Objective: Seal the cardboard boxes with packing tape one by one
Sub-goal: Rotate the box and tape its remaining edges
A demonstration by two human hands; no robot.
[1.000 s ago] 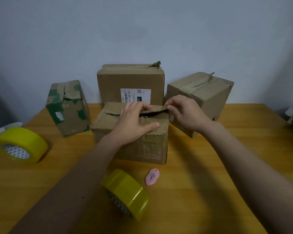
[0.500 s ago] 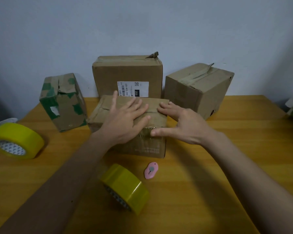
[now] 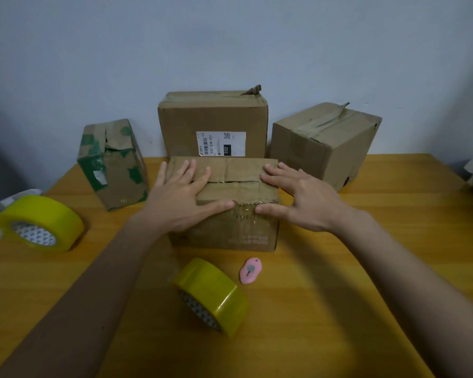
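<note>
A small cardboard box [image 3: 235,227] stands in the middle of the wooden table [image 3: 366,282], its top flaps folded down with a thin gap along the seam. My left hand [image 3: 183,197] lies flat on the left half of the top, fingers straight and spread. My right hand [image 3: 301,197] presses flat on the right half and over the box's right edge. A yellow tape roll [image 3: 212,296] lies just in front of the box, with a small pink cutter [image 3: 250,270] beside it. A second yellow tape roll [image 3: 38,223] sits at the left edge.
Three more boxes stand behind: a green-patched box [image 3: 112,165] at the left, a labelled box [image 3: 213,124] against the wall, and a box with a lifted tape strip [image 3: 325,143] at the right. White plastic [image 3: 0,203] lies far left.
My right hand let go of the flap it was pinching. Both hands flattened the flaps, then spread apart to the left and right sides of the box top.
</note>
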